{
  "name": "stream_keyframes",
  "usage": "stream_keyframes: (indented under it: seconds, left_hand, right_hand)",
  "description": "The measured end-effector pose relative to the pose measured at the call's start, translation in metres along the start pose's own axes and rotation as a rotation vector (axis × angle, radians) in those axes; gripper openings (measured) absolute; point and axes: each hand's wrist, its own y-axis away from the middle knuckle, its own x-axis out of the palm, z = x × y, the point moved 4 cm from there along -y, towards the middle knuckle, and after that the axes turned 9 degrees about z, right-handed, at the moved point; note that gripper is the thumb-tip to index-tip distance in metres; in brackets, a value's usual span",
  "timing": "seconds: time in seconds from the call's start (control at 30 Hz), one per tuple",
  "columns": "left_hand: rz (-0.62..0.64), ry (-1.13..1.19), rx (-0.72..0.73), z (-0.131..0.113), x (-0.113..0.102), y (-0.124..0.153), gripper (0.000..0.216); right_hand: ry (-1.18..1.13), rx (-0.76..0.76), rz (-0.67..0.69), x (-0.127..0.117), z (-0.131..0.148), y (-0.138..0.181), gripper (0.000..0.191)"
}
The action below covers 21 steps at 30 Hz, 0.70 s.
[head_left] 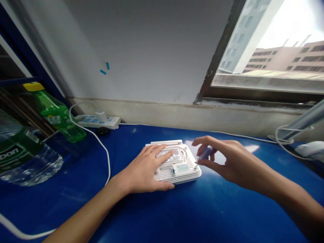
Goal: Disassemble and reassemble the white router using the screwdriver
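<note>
A white router point(180, 167) lies upside down on the blue table point(192, 209), its antennas folded along the far side. My left hand point(145, 170) rests flat on the router's left half, fingers stretched out over it. My right hand point(222, 157) hovers at the router's right edge, its fingers pinched round a small bluish clear object point(205, 152) that is blurred and hard to name.
A white power strip point(97, 121) with a plug sits by the wall, its cable point(107, 158) trailing across the table's left. A green bottle point(57, 113) and a large water bottle point(24, 158) stand at the left. White cables point(283, 141) lie at the right under the window.
</note>
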Motion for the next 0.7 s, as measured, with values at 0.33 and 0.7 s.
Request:
stream_keyframes:
  seconds: [0.33, 0.7]
  left_hand:
    - [-0.006, 0.006, 0.012, -0.002, -0.002, 0.001, 0.101]
    - [-0.014, -0.017, 0.003, -0.001, 0.001, 0.001, 0.100]
  right_hand:
    - [-0.427, -0.155, -0.280, 0.039, -0.013, 0.022, 0.046]
    - [0.007, -0.051, -0.596, 0.039, 0.007, 0.026, 0.044]
